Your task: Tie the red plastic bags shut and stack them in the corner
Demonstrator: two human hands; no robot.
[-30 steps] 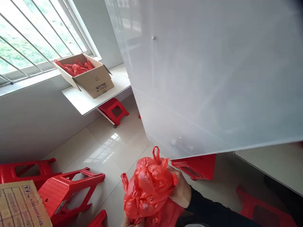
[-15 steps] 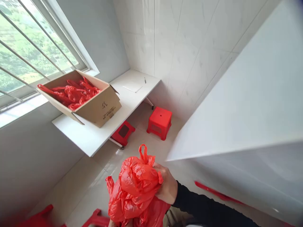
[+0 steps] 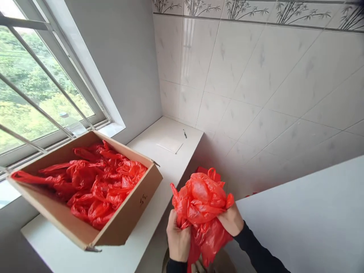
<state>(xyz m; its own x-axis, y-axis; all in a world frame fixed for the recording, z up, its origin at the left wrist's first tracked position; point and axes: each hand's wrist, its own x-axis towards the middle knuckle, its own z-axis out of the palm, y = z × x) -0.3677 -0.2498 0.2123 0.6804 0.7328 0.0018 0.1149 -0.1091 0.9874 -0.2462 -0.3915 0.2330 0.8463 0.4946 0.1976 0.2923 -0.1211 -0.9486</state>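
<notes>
Box (image 3: 133, 212) now closer, L hand (image 3: 179, 239) clearer, red plastic bundle (image 3: 200, 197) still held

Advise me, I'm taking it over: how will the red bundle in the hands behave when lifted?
The red bundle is probably floppy: its thin, creased film hangs loosely between the left hand and right hand. It may feel slippery, since the film shines. It seems unlikely to roll, given its lumpy, uneven shape.

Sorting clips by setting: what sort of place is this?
The corner of an indoor room, perhaps a simple workroom; its exact use can't be told. Signs: a barred window, a tiled wall with a bamboo-patterned border, and a white table bearing an open cardboard box of red plastic bags.
</notes>
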